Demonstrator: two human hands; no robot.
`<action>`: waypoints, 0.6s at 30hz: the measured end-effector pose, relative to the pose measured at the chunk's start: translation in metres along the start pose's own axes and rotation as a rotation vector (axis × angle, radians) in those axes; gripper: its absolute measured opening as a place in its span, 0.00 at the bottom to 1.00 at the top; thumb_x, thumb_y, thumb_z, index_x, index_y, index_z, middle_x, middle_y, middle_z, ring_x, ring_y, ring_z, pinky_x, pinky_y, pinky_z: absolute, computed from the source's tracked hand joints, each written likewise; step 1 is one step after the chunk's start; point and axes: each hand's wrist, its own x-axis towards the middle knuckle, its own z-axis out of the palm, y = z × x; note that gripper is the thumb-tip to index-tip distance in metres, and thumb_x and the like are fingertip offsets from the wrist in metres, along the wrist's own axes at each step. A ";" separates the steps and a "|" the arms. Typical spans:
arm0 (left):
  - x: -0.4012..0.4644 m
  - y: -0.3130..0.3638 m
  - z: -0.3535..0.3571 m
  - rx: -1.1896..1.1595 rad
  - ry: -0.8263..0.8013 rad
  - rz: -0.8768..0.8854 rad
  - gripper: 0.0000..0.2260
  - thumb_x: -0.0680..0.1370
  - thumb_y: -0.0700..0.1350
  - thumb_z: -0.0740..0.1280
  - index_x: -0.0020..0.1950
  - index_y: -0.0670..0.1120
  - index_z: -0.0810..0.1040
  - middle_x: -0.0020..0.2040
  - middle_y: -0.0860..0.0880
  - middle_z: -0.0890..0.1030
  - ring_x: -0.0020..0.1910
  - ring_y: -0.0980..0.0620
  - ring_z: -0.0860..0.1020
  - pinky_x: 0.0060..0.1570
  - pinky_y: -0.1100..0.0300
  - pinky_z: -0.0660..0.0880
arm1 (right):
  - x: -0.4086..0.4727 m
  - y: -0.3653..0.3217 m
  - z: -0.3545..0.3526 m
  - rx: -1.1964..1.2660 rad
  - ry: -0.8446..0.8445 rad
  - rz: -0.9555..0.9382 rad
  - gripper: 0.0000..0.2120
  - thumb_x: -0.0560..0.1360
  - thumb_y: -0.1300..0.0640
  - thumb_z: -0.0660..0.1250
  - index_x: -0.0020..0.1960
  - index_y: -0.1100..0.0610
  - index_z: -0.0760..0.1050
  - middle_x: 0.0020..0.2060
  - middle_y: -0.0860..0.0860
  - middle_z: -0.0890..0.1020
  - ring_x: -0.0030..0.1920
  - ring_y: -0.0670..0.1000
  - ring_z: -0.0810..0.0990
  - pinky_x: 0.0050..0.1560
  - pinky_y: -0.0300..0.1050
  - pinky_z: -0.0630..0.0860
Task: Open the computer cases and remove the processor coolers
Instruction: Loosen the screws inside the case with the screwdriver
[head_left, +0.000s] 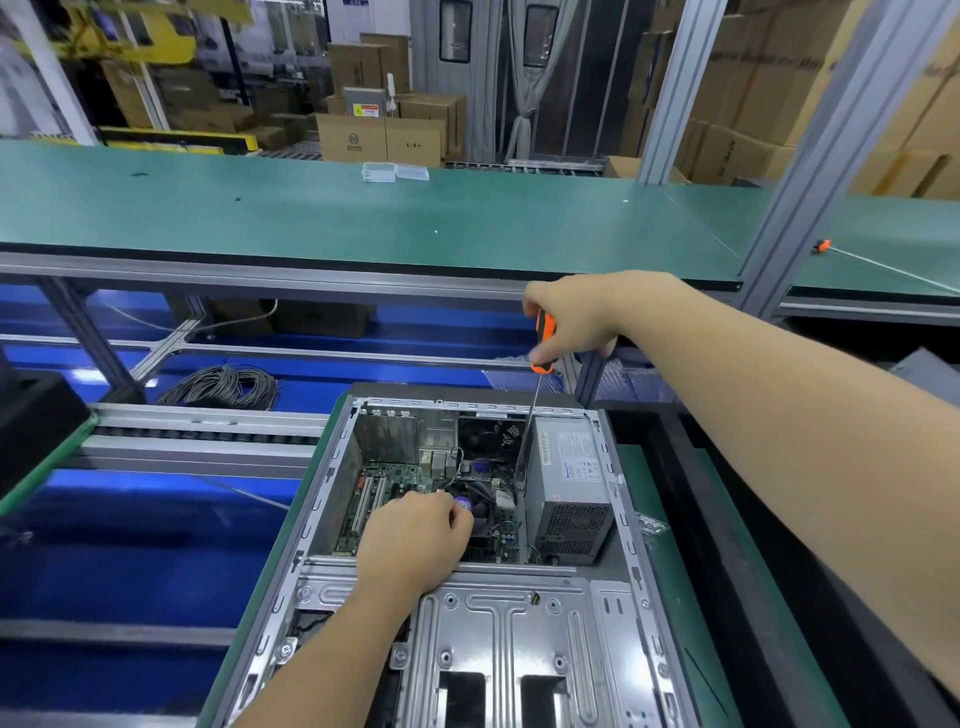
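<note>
An open grey computer case (332, 467) lies on its side in front of me, with the green motherboard (395, 475) showing inside. The black processor cooler (480, 499), with a purple label on its fan hub, sits mid-board. My left hand (415, 540) reaches into the case and its fingers close on the cooler's left side. My right hand (576, 317) is above the case's far edge, gripping an orange-and-black screwdriver (543, 343). Its long shaft slants down into the case, between the cooler and the grey power supply (569, 488); the tip is hidden.
A silver drive cage (514, 639) fills the case's near half. A long green workbench (311, 208) runs across behind, with clear plastic boxes (395, 172) on it. A coil of grey cable (223, 387) lies left of the case. A second orange-handled tool (823, 245) lies far right.
</note>
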 end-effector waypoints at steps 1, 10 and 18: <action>0.000 0.000 0.000 0.005 -0.002 0.001 0.20 0.79 0.57 0.55 0.31 0.48 0.66 0.26 0.51 0.71 0.24 0.56 0.66 0.24 0.60 0.57 | 0.000 0.000 0.002 -0.019 0.039 0.024 0.19 0.80 0.40 0.62 0.52 0.57 0.70 0.40 0.53 0.77 0.34 0.56 0.81 0.35 0.48 0.77; 0.000 0.002 -0.004 0.012 -0.011 -0.015 0.20 0.80 0.57 0.55 0.33 0.47 0.68 0.28 0.51 0.73 0.26 0.55 0.69 0.25 0.59 0.58 | 0.005 0.005 0.003 -0.037 0.096 -0.008 0.17 0.82 0.45 0.60 0.48 0.60 0.73 0.42 0.57 0.79 0.32 0.54 0.78 0.35 0.47 0.74; 0.001 0.002 -0.003 0.011 -0.023 -0.014 0.20 0.80 0.57 0.54 0.36 0.47 0.74 0.29 0.51 0.75 0.29 0.53 0.73 0.28 0.59 0.67 | 0.013 0.005 0.003 0.045 0.091 -0.074 0.10 0.83 0.51 0.61 0.55 0.57 0.73 0.49 0.57 0.79 0.43 0.59 0.80 0.45 0.52 0.78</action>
